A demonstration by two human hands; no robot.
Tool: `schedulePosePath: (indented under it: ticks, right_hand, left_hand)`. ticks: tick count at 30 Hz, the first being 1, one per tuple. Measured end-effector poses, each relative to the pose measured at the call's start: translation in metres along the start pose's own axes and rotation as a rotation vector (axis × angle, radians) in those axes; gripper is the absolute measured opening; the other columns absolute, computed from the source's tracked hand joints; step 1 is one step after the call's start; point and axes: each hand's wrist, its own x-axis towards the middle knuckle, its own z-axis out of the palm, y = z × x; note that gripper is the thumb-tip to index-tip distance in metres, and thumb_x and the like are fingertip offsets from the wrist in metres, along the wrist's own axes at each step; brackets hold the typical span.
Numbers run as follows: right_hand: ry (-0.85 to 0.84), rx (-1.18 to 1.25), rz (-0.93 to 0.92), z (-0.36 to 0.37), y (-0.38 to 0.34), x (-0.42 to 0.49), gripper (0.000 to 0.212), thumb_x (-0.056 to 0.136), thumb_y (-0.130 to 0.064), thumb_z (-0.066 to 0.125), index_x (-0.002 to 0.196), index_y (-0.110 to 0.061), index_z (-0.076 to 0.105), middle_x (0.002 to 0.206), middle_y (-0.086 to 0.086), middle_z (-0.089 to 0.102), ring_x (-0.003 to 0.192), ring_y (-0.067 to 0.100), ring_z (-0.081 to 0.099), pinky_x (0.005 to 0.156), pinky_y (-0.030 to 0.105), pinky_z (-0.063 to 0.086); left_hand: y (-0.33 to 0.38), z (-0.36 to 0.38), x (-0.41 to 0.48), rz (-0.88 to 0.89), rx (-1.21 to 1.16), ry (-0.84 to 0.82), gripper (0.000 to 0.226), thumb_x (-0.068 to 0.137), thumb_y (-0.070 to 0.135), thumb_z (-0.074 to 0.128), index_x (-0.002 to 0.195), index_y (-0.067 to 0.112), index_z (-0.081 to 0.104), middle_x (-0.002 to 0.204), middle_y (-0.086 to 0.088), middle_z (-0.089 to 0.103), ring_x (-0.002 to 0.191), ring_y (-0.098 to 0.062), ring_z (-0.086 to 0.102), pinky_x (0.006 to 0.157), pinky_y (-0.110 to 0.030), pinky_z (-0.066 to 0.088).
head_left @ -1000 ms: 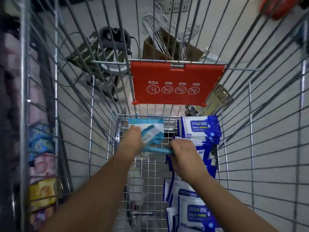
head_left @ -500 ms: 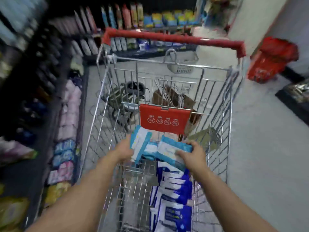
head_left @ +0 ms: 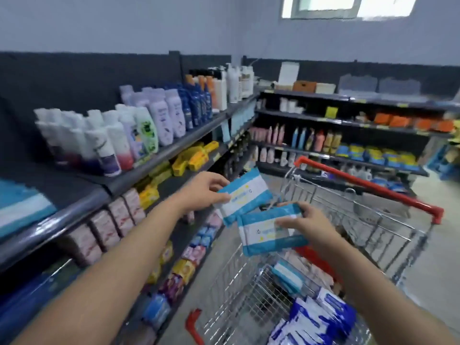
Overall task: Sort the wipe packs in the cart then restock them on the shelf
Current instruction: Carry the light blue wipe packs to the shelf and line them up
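In the left hand: the upper wipe pack, light blue and white, pinched at its left end between thumb and curled fingers, tilted up toward the right. In the right hand: the lower wipe pack, same colours, gripped at its right end with fingers laid across its face. Both packs in the air, over the gap between shelf and cart, the upper one overlapping the top left corner of the lower; touching or just apart, too blurred to tell. 2 bare forearms reaching in from the bottom corners.

Below and to the right of the hands, a wire cart with a red handle along its far end. Inside it, close under the right forearm, a heap of dark-blue wipe packs with white panels. Just beyond that heap, 1 more light-blue pack lying flat in the basket.

To the left, a long dark shelf running away from the camera.
- **Top tier:** rows of upright bottles, white and lilac nearer, dark blue and white farther off.
- **Near end of that tier, at the picture's left edge:** a blurred stack of light-blue packs, much like the 2 in the hands.
- **Next tier down:** pink cartons nearer, yellow boxes beyond.
- **Lower tiers:** small packs in blue, pink and yellow.

Across the end of the aisle, a back shelf with more bottles and blue-and-yellow packs. Right of the cart, pale floor. High on the wall, a bright window.
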Motion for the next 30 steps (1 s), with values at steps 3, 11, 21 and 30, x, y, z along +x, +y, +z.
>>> schedulePosePath:
  ticks: [3, 11, 21, 30]
  right_hand:
    - [-0.103, 0.061, -0.134, 0.057, -0.048, -0.005, 0.019, 0.076, 0.005, 0.070, 0.086, -0.010, 0.064, 0.084, 0.008, 0.072, 0.077, 0.026, 0.070, 0.071, 0.043, 0.058]
    - [-0.553, 0.141, -0.068, 0.241, -0.106, -0.002, 0.021, 0.077, 0.007, 0.068, 0.094, -0.005, 0.064, 0.083, 0.010, 0.073, 0.067, 0.023, 0.070, 0.055, 0.031, 0.058]
    - [-0.756, 0.062, 0.010, 0.417, -0.125, 0.038, 0.025, 0.074, 0.009, 0.066, 0.093, -0.008, 0.065, 0.095, 0.016, 0.072, 0.086, 0.034, 0.069, 0.076, 0.043, 0.058]
    - [-0.897, 0.017, -0.030, 0.495, -0.127, 0.073, 0.030, 0.067, 0.013, 0.071, 0.095, 0.000, 0.066, 0.083, 0.013, 0.074, 0.070, 0.026, 0.069, 0.062, 0.032, 0.056]
  left_hand:
    - [-0.012, -0.064, -0.063, -0.078, 0.049, 0.198, 0.023, 0.086, 0.011, 0.067, 0.109, 0.011, 0.064, 0.099, 0.004, 0.064, 0.091, -0.007, 0.062, 0.079, -0.019, 0.045]
    - [-0.098, -0.171, -0.214, -0.405, 0.148, 0.517, 0.030, 0.096, 0.014, 0.052, 0.126, 0.015, 0.051, 0.132, -0.001, 0.049, 0.121, -0.009, 0.044, 0.090, -0.019, 0.033]
    - [-0.194, -0.259, -0.262, -0.581, 0.096, 0.686, 0.033, 0.096, 0.020, 0.054, 0.128, 0.021, 0.050, 0.142, 0.000, 0.043, 0.134, -0.014, 0.037, 0.098, -0.020, 0.029]
    - [-0.213, -0.281, -0.261, -0.652, 0.195, 0.567, 0.062, 0.080, 0.022, 0.074, 0.135, 0.021, 0.046, 0.135, 0.008, 0.045, 0.126, -0.007, 0.040, 0.095, -0.016, 0.030]
